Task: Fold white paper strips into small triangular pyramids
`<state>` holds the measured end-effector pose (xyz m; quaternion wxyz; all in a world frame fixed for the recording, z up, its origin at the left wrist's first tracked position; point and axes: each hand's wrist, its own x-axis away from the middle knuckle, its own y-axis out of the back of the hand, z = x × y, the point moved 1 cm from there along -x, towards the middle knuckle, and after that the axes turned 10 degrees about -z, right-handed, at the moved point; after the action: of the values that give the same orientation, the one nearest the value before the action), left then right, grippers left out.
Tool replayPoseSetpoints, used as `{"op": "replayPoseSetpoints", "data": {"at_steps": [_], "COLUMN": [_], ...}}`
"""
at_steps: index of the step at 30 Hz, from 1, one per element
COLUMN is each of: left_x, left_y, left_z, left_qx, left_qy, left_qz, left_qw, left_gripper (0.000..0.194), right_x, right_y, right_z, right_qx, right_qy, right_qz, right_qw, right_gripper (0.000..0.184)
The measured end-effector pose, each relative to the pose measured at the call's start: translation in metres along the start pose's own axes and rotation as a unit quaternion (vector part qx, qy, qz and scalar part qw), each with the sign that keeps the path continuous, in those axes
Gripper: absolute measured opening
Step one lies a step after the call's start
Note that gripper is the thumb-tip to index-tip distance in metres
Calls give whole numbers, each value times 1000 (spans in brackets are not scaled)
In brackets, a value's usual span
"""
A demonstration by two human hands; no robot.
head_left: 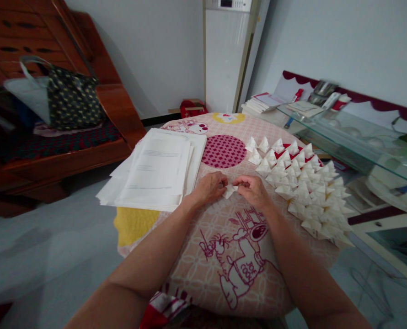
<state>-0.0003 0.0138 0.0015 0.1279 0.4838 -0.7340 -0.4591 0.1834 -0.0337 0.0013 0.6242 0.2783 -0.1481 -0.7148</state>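
Observation:
Between my hands, over the middle of the table, is a small piece of folded white paper (pixel 229 191). My left hand (pixel 211 186) pinches its left side, and my right hand (pixel 253 188) pinches the right side with curled fingers. To the right stand many pointed folded paper pieces (pixel 301 192), set close together in rows. A stack of white paper sheets (pixel 155 169), some with printed lines, lies left of my hands.
A pink patterned cloth (pixel 206 260) covers the round table. A glass-topped stand (pixel 354 132) with papers and metal containers runs along the right. On the left, a wooden bench (pixel 112 109) holds a dark patterned bag (pixel 73 98). A tall white cabinet-like unit (pixel 226 55) stands behind.

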Motion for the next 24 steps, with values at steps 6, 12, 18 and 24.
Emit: {"op": "replayPoseSetpoints", "data": {"at_steps": [6, 12, 18, 24], "left_x": [0, 0, 0, 0], "left_y": [-1, -3, -3, -3], "left_z": [1, 1, 0, 1], "left_qx": [-4, -31, -44, -46], "left_qy": [3, 3, -2, -5], "left_qz": [3, 6, 3, -3], "left_qw": [1000, 1000, 999, 999], "left_gripper": [9, 12, 14, 16], "right_x": [2, 2, 2, 2], "right_y": [10, 12, 10, 13], "right_z": [-10, -10, -10, -3], "right_qx": [-15, -3, -10, 53], "right_qy": [-3, 70, 124, 167], "right_qz": [49, 39, 8, 9], "right_qw": [999, 997, 992, 984], "right_gripper": [29, 29, 23, 21]}}
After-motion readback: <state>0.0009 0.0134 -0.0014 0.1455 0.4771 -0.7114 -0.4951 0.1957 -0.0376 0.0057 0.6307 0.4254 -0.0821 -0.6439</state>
